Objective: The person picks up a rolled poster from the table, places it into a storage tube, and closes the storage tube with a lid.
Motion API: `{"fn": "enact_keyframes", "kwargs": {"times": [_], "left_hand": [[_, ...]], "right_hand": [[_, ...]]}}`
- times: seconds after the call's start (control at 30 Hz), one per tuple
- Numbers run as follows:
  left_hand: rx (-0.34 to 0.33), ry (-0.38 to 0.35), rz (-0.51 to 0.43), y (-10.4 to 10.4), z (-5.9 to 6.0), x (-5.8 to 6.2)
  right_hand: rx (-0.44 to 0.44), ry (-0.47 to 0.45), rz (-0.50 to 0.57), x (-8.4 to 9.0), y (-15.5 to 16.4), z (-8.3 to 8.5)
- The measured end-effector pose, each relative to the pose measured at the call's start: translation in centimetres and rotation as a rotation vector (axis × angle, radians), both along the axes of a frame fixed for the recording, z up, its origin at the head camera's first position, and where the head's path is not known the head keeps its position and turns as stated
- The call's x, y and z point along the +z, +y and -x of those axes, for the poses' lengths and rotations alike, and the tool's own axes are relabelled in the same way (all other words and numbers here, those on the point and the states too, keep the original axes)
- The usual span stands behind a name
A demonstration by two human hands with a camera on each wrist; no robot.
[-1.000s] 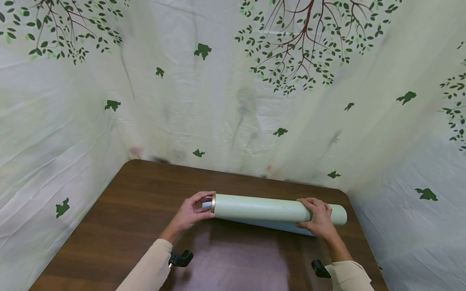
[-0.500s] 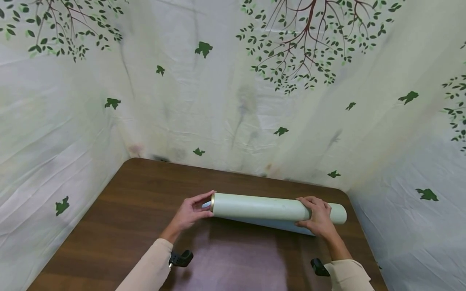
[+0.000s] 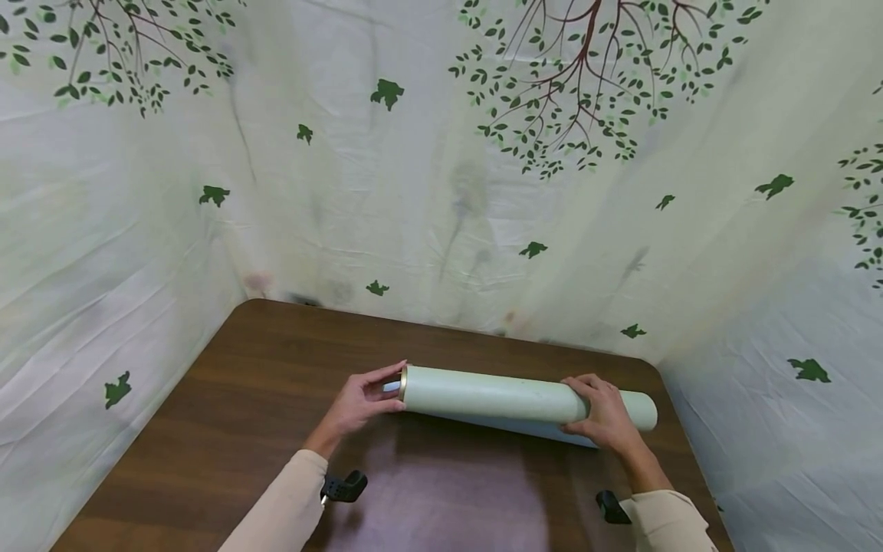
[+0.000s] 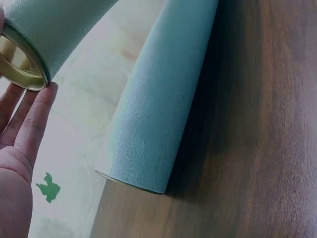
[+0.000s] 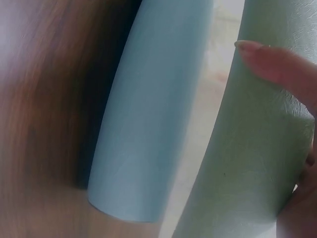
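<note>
A pale green tube (image 3: 483,393) with a gold metal rim is held level, raised above the table. My left hand (image 3: 355,402) pinches its rimmed left end, thumb below and fingers above. In the left wrist view, fingertips touch the gold rim (image 4: 25,74) and the hollow inside shows. Near the other end, my right hand (image 3: 603,410) grips the tube from the near side, and its thumb (image 5: 272,64) lies across the surface in the right wrist view. A light blue tube (image 4: 153,99) lies on the table, partly hidden behind the green one in the head view.
The brown wooden table (image 3: 276,368) has rounded far corners. Pale cloth (image 3: 428,192) printed with branches and green birds hangs behind it and on both sides. Black wrist cameras (image 3: 345,487) sit by the sleeves.
Both hands keep their hold on the green tube. Its right end and the right forearm have shifted very slightly; the blue tube stays put.
</note>
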State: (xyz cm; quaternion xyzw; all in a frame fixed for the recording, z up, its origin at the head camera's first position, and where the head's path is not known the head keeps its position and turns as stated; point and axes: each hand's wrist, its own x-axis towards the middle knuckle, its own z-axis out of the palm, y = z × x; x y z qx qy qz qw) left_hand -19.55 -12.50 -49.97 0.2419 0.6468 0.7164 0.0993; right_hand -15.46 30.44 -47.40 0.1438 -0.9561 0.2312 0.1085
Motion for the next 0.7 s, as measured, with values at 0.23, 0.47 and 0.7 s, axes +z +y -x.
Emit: {"fn": "enact_keyframes", "kwargs": {"times": [0.23,0.47,0.7], "left_hand": [[-0.018,-0.002,-0.006,0.21,-0.01,-0.18],[-0.013,0.010,-0.031,0.13,-0.02,-0.32],[-0.012,-0.024,0.022,-0.09,0.05,-0.09]], "right_hand": [[0.016,0.015,-0.027,-0.22,0.45,-0.31],[0.076,0.064,-0.039,-0.35,0.56,0.03],[0.106,0.049,-0.028,-0.09,0.50,0.53]]}}
